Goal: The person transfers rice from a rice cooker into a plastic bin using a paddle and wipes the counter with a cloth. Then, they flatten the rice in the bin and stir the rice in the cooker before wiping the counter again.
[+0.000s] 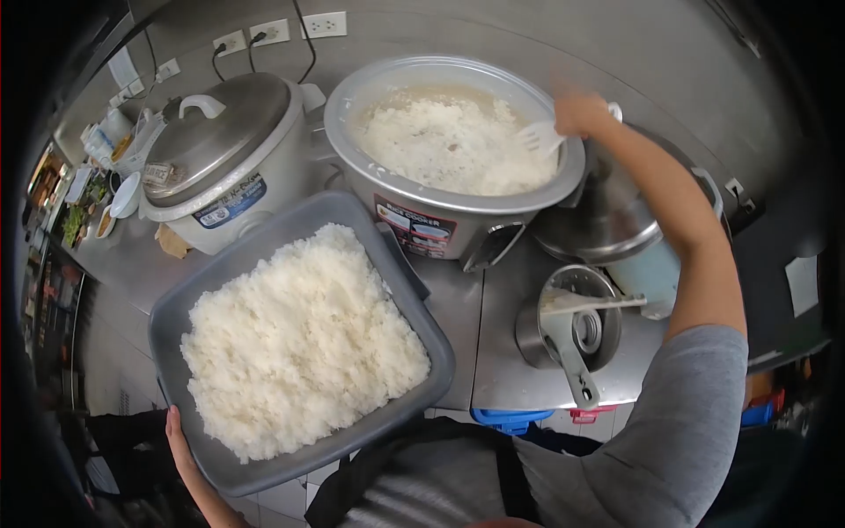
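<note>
My left hand (180,442) is closed on the left rim of a grey plastic tub (440,356), which is tilted toward me. Cooked white rice (304,348) fills much of the tub. Over the right side of the open rice cooker (339,132), my right hand (581,113) is closed around a white slotted rice paddle (539,136); motion smears part of the hand. The paddle's prongs touch the white rice (440,145) inside the cooker. The tub's far right corner sits just in front of the cooker.
A lidded rice cooker (233,123) stands at the left, and a metal-lidded pot (598,211) at the right. A steel pot (532,339) with a spatula (568,352) laid in it rests on the steel counter (466,308). Wall outlets (324,25) are behind.
</note>
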`<state>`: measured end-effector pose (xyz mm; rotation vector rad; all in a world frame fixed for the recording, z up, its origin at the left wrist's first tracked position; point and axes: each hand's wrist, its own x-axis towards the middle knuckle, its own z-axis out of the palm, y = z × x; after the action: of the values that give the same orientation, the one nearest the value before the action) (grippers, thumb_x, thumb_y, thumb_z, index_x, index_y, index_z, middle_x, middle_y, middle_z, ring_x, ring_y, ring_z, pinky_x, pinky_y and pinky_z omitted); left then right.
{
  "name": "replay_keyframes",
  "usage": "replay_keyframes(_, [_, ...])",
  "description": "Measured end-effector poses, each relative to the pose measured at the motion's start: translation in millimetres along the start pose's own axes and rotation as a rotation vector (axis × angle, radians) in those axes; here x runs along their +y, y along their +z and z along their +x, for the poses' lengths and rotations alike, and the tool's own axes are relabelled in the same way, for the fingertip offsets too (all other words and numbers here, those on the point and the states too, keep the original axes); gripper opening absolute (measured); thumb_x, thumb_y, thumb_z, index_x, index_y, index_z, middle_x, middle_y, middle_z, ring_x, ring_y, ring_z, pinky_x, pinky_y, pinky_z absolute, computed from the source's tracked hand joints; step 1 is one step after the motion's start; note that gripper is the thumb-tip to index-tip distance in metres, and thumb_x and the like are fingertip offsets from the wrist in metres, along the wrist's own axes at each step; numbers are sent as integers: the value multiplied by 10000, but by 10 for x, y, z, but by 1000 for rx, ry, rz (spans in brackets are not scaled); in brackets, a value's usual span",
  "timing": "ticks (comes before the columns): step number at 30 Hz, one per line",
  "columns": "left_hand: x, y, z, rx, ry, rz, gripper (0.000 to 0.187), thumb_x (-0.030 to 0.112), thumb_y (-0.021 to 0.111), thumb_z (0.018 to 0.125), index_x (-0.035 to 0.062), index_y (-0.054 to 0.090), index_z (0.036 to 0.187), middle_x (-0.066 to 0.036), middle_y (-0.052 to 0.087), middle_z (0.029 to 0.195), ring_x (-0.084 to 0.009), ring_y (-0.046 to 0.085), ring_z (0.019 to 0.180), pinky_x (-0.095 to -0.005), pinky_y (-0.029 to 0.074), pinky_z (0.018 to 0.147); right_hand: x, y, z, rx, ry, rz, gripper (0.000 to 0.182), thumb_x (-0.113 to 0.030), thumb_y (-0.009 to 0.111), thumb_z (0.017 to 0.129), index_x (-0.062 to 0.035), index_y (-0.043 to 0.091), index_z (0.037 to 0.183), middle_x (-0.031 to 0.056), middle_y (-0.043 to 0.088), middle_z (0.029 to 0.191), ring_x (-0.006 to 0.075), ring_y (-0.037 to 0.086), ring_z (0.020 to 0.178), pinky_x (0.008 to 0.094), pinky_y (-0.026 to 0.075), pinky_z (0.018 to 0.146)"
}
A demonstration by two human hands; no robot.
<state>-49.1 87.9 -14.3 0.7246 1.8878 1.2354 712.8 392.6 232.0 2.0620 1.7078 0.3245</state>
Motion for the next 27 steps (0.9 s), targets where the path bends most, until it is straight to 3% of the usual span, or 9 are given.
replay_keyframes(1, [61, 75, -70, 40, -8, 19, 667, 451, 570, 822, -75, 445, 1212, -125, 518, 1165, -185, 483, 1048, -266, 355, 902, -87, -8, -74, -100, -25, 4, 274, -226, 560, 745, -22, 649, 905, 160, 635, 941, 302, 614, 887, 375, 491, 768])
replay_keyframes(4, [134, 110, -97, 70, 32, 98, 654, 450, 565, 826, -86, 466, 1187, -116, 528, 1146, -173, 478, 1046, -259, 349, 899, -246, 235, 18, -33, -90, -33, 274, -186, 520, 738, -20, 646, 916, 133, 651, 901, 264, 623, 883, 373, 490, 752])
replay_keyframes(8, [-157, -119, 138, 93, 155, 208, 595, 426, 563, 837, -86, 512, 1136, -88, 560, 1074, -147, 495, 987, -246, 363, 865, -185, 327, -36, 2, -168, 24, 302, -274, 521, 770, -58, 645, 941, 141, 630, 968, 275, 600, 927, 398, 470, 790])
replay_keyframes(13, [17, 35, -17, 73, 118, 128, 529, 396, 573, 839, -70, 546, 1090, -54, 579, 987, -122, 509, 906, -228, 380, 812, -264, 253, -163, 1, -246, 56, 298, -331, 498, 793, -118, 650, 935, 113, 628, 960, 285, 584, 931, 410, 460, 781])
replay_keyframes(16, [-19, 18, 6, 65, 121, 123, 520, 389, 573, 840, -68, 550, 1086, -53, 579, 993, -122, 509, 910, -228, 378, 815, -430, 456, -136, 69, -500, 157, 310, -359, 504, 790, -109, 646, 907, 113, 626, 945, 295, 576, 917, 422, 449, 748])
replay_keyframes(19, [39, 46, -40, 20, 65, 110, 567, 423, 576, 827, -73, 543, 1100, -76, 582, 1014, -140, 509, 941, -240, 368, 847, -507, 399, -93, 112, -601, 170, 311, -350, 512, 800, -69, 632, 857, 116, 620, 852, 252, 596, 758, 395, 451, 602])
replay_keyframes(22, [35, 76, -47, 78, 79, 154, 629, 471, 584, 802, -70, 537, 1119, -102, 581, 1033, -166, 507, 971, -258, 358, 873, -457, 434, -158, -267, -368, 619, 306, -332, 518, 814, -41, 612, 815, 76, 561, 682, 169, 532, 545, 331, 403, 447])
replay_keyframes(25, [83, 132, -95, 78, 89, 130, 684, 499, 593, 781, -81, 520, 1136, -123, 581, 1053, -184, 508, 995, -273, 355, 889, -383, 432, -264, -278, -218, 906, 299, -331, 524, 823, -45, 612, 825, 25, 464, 575, 99, 415, 434, 272, 325, 361])
replay_keyframes(27, [-62, 88, 48, 67, 104, 99, 698, 495, 599, 777, -92, 509, 1144, -130, 578, 1071, -189, 510, 1009, -277, 359, 892, -348, 498, -307, -98, -143, 1086, 304, -355, 533, 820, -66, 620, 856, 9, 446, 545, 98, 405, 427, 266, 322, 357])
